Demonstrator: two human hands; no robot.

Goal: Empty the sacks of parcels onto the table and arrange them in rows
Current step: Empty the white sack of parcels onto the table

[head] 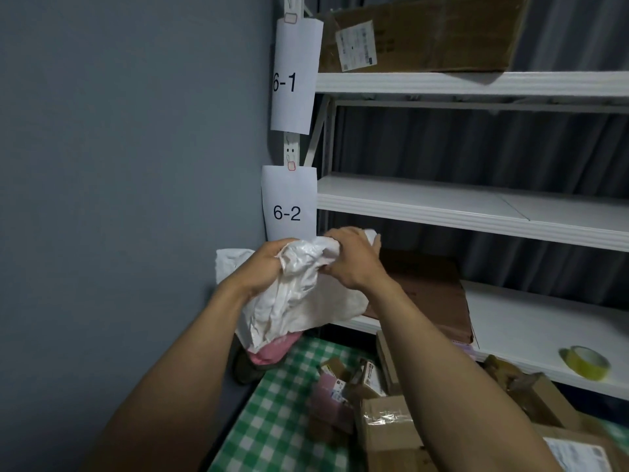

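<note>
A white woven sack [292,301] is held upside down above the green checked table [272,410]. My left hand [262,267] grips its bunched upper end on the left, and my right hand [354,260] grips the same bunched cloth on the right. A pink parcel [272,350] sticks out of the sack's lower opening. Several parcels lie on the table below: a pink one [328,400], small brown boxes [371,373] and a taped cardboard box [388,424].
White metal shelving [476,206] stands right behind the table, with paper labels 6-1 [294,76] and 6-2 [288,206] on its post. A roll of yellow tape [585,362] and a flat brown carton [432,291] lie on the lower shelf. A grey wall fills the left.
</note>
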